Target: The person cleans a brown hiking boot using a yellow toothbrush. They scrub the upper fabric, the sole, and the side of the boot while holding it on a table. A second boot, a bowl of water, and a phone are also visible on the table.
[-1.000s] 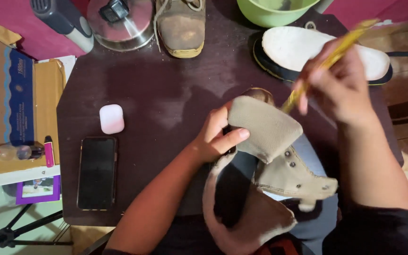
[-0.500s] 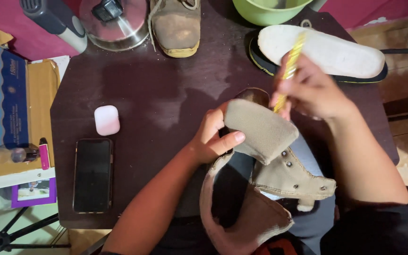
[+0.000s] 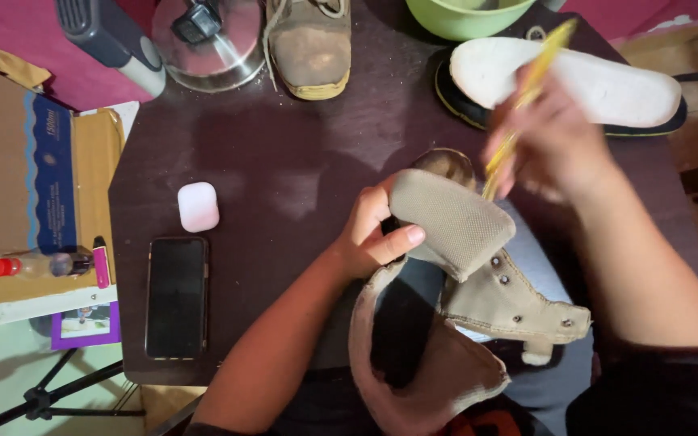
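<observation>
- Head view first: we look straight down at a dark round table (image 3: 284, 161) with a tan boot upper (image 3: 462, 307) held over our lap at about 5 o'clock of the table.
- Our left hand (image 3: 373, 234) is closed on the boot's tongue (image 3: 450, 218), thumb lying across its mesh face and fingers tucked behind it, folding it back from the opening.
- Our right hand (image 3: 555, 145), at 2 o'clock from the tongue, is clamped around a yellow brush handle (image 3: 531, 89) (blurred, so we cannot make out its tip); the handle slants down toward a small round tin (image 3: 444, 164) that sits just beyond the tongue's edge.
- A detached white-topped sole (image 3: 591, 81) with a dark rim lies at 1 o'clock on the table, partly behind the right hand.
- A second, worn tan boot (image 3: 309, 48) stands at 12 o'clock, beside a shiny metal lid (image 3: 203, 40) and a green bowl (image 3: 466, 16).
- A white earbud case (image 3: 198, 207) rests at 9 o'clock, with a black phone (image 3: 176, 297) lying face up just below it at 8 o'clock.
- Off the table's left edge sits a cardboard box (image 3: 34, 178), with a small red-capped bottle (image 3: 38, 265) lying on it.
</observation>
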